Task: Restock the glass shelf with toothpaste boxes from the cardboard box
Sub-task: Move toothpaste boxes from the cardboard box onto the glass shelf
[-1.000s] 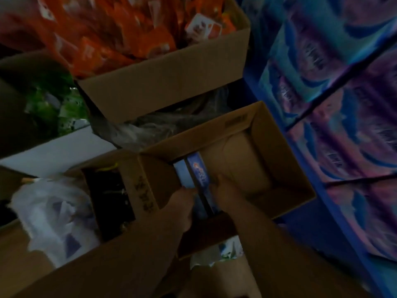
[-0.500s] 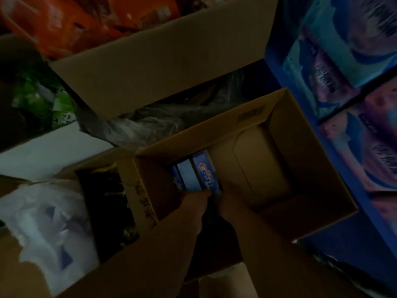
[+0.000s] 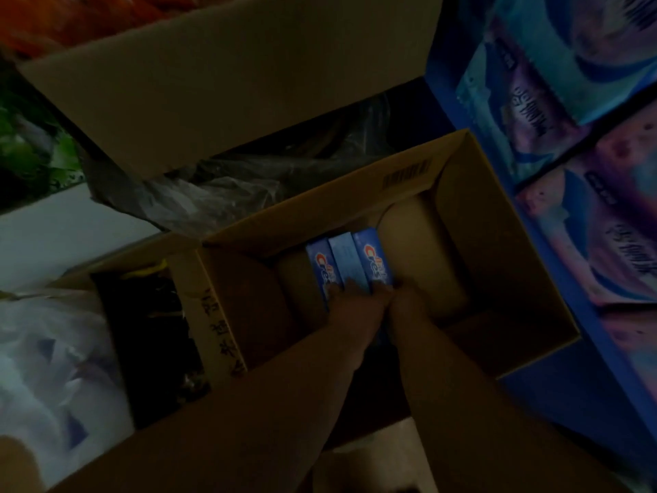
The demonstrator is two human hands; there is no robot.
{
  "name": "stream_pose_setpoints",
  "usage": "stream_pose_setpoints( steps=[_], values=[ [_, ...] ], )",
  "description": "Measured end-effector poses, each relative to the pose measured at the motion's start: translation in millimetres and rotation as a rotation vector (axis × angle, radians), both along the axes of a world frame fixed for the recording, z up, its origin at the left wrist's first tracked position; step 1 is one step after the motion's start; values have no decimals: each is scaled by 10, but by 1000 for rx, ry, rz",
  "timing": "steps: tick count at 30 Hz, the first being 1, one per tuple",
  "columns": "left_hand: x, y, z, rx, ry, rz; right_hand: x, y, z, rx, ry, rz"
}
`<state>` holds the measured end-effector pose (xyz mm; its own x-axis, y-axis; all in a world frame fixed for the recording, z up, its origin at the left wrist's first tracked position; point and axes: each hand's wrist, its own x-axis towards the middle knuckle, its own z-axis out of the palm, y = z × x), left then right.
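Both hands, left hand (image 3: pixel 350 307) & right hand (image 3: pixel 403 304), closed on toothpaste boxes (image 3: pixel 346 265) in cardboard box (image 3: pixel 497 222). Likely light, stiff, crushable; grip long sides.

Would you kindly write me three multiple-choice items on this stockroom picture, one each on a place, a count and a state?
1. Where do the toothpaste boxes lie?
A. On a glass shelf
B. Inside the open cardboard box
C. On the white bag

2. How many toothpaste boxes show side by side?
A. Three
B. One
C. Six

3. What are the two hands doing?
A. Hanging clear of the cardboard box
B. Folding a flap shut
C. Resting on the near ends of the toothpaste boxes

Answers:
1 B, their blue faces sit on the floor of the cardboard box, between its walls.
2 A, two faces with red and white lettering flank a paler one.
3 C, the left hand and right hand meet at the near ends; how firmly they grip cannot be told in the dim light.
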<state>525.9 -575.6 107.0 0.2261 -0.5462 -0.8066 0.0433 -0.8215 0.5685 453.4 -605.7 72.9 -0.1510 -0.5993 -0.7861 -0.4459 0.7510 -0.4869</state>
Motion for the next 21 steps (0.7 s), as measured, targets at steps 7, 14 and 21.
stream_pose_setpoints(
  steps=[7,14,21],
  values=[
    [133,96,-58,182,240,502,0,56,-13,-97,112,153],
    [346,130,-16,185,337,529,-126,-192,149,62,-240,212],
    [399,89,67,159,482,494,-173,-381,296,-26,-232,333]
  ],
)
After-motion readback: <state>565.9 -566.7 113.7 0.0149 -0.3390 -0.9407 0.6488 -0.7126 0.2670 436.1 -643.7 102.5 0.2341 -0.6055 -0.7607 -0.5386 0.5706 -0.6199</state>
